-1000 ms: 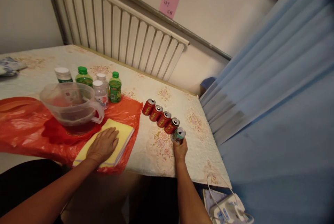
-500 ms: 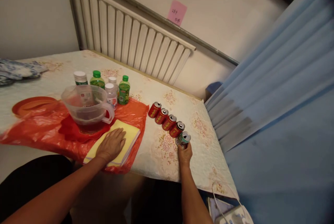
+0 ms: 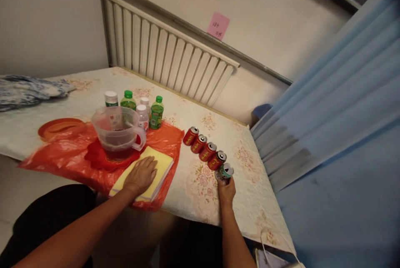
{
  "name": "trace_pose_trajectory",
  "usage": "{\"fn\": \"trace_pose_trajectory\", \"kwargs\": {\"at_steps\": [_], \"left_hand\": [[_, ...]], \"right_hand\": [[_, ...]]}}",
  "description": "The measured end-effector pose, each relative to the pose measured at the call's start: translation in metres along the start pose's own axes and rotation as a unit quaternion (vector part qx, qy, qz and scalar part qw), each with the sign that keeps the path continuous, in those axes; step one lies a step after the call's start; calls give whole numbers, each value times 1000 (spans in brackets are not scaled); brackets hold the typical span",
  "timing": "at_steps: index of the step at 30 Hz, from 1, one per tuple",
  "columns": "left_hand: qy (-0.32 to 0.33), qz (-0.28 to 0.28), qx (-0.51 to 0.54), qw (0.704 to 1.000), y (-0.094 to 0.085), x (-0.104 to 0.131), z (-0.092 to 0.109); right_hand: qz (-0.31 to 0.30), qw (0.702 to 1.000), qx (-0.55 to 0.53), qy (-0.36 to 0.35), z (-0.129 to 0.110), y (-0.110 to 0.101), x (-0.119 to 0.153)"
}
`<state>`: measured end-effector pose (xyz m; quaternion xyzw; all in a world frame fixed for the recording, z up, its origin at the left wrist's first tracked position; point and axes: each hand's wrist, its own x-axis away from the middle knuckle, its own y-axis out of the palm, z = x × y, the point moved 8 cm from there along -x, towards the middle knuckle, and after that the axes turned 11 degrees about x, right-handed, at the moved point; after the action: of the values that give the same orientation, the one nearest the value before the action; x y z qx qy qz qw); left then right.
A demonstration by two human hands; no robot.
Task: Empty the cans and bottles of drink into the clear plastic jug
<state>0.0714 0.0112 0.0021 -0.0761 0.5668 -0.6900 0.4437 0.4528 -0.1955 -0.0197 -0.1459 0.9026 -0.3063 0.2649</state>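
My left hand [image 3: 142, 176] lies flat, fingers stretched, on a folded yellow cloth [image 3: 162, 164]. Under that cloth spreads a red plastic bag [image 3: 59, 153] on the bed. My right hand [image 3: 227, 193] is wrapped round a green-and-silver drink can [image 3: 225, 171], which stands at the near end of a row. Several red cans [image 3: 208, 151] make up the rest of that row, upright, with dark openings in their tops. A clear plastic measuring jug [image 3: 114, 134] with dark liquid in it sits on a red scalloped dish [image 3: 93, 157], left of my left hand.
Behind the jug stand a green-capped bottle [image 3: 156, 113], another green-capped bottle [image 3: 128, 100] and several white-capped ones. An orange lid [image 3: 46, 129] lies at left, near a patterned cloth [image 3: 34, 91]. A radiator [image 3: 168, 51] and blue curtain [image 3: 328, 113] border the bed.
The whole view has shifted slightly, so everything sits a little lower and further right. My left hand stays on the cloth, and my right hand stays on the can.
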Motion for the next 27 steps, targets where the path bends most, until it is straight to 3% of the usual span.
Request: {"fn": "trace_pose_trajectory", "kwargs": {"at_steps": [5,15,27], "left_hand": [[-12,11,35,999,-2,2,0],[-26,15,35,999,-4,4,0],[-20,27,47,998,-2,7,0]], "right_hand": [[-20,999,-7,26,0,-1,3],[-4,996,-5,94,11,-13,29],[-25,995,43,81,-11,-15,71]]}}
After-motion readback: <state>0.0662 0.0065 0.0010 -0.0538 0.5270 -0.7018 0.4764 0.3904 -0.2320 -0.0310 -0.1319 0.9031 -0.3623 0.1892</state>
